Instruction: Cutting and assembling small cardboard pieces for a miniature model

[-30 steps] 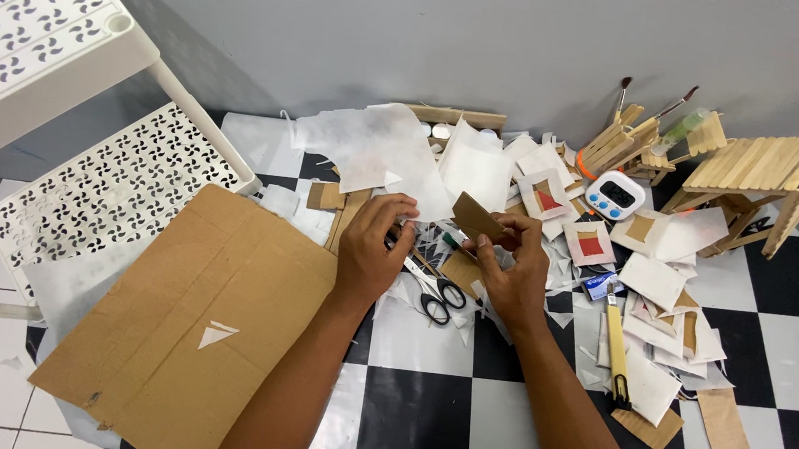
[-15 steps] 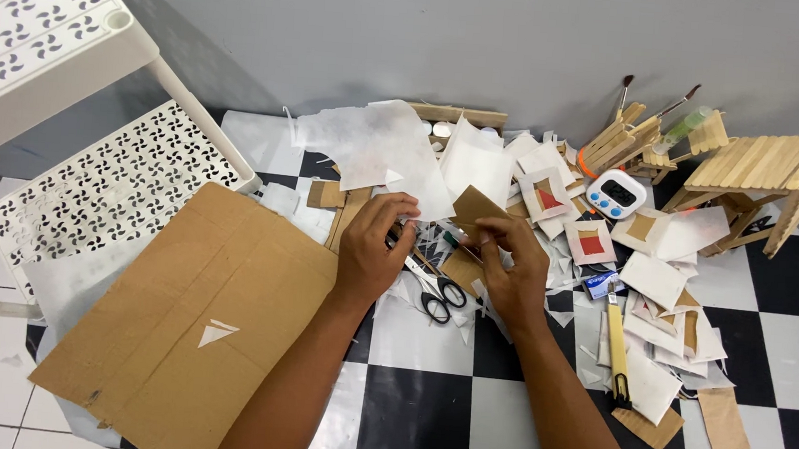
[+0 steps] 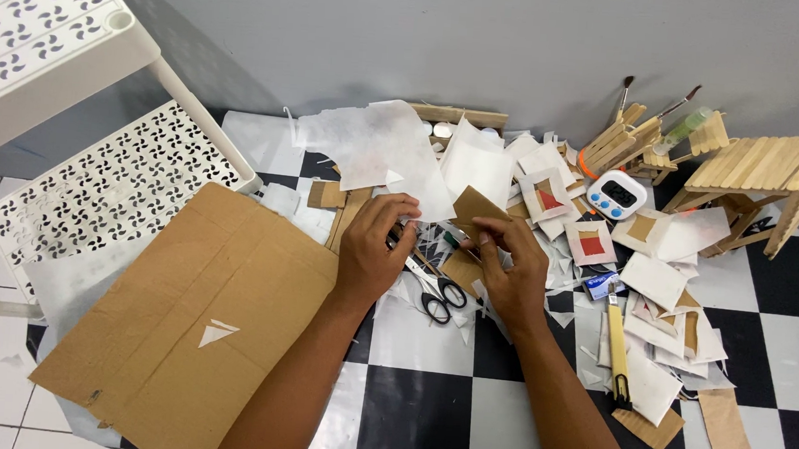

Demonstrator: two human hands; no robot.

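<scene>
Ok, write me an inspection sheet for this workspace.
Surface: black and white checkered floor, largely covered.
Job's things: small brown cardboard piece, pinched by right hand; left hand fingers at the paper beside it.
Clutter: black-handled scissors, large cardboard sheet, white paper scraps, yellow utility knife, small digital timer.
Fingers: both hands curled, close together.
Cables: nothing seen.
Surroundings: white perforated shelf, grey wall, wooden stick model.

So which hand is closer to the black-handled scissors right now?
Left. The left hand lies right beside the scissors, its edge nearly at the blades. The right hand sits just to their right, holding a small cardboard piece.
</scene>
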